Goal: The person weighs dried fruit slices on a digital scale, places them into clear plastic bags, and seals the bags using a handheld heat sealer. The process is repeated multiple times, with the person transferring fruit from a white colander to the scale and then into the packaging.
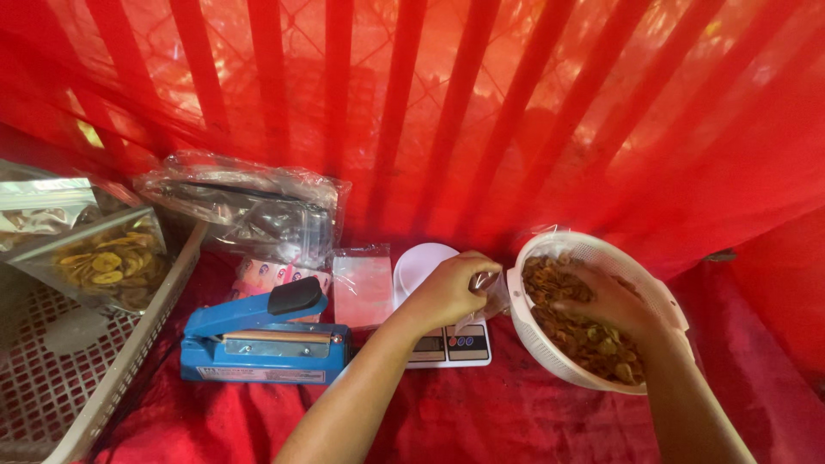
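My left hand (pixel 447 290) grips the top of a small clear plastic bag (pixel 488 296), held just above a white kitchen scale (pixel 425 266) and against the rim of a white perforated colander (pixel 649 283). The colander is tilted toward me and filled with brown fried chips (pixel 593 344). My right hand (pixel 606 301) reaches into the colander, fingers curled down among the chips.
A blue impulse heat sealer (pixel 258 335) sits left of the scale on the red cloth. Behind it lie an empty clear pouch (pixel 363 288) and a pack of plastic bags (pixel 249 206). At far left, sealed bags of yellow chips (pixel 103 262) rest in a white crate (pixel 129 361).
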